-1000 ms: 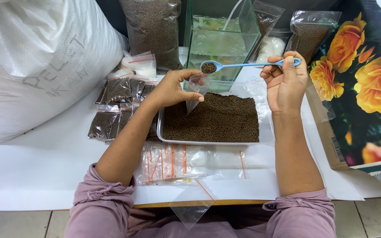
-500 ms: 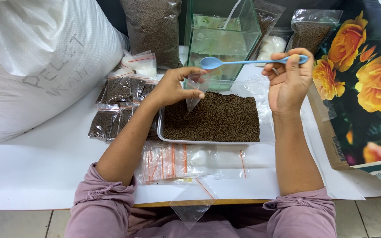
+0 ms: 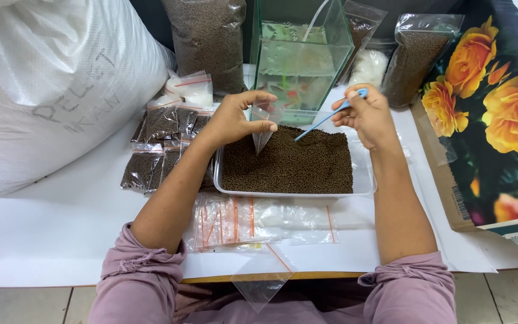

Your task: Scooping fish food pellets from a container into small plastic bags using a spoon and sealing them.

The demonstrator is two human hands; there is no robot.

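Ideally, left hand (image 3: 233, 120) pinches small clear plastic bag (image 3: 262, 133) upright at ten o'clock while right hand (image 3: 368, 115), gripping slim blue plastic spoon (image 3: 325, 121), scoops brown pellets (image 3: 289, 162) level.

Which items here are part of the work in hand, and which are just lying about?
In use:
- left hand pinching a small clear bag
- right hand dipping a blue spoon
- tray of brown pellets
- empty zip bags
- filled packets

Lying about:
- big white sack
- glass tank
- flowered box
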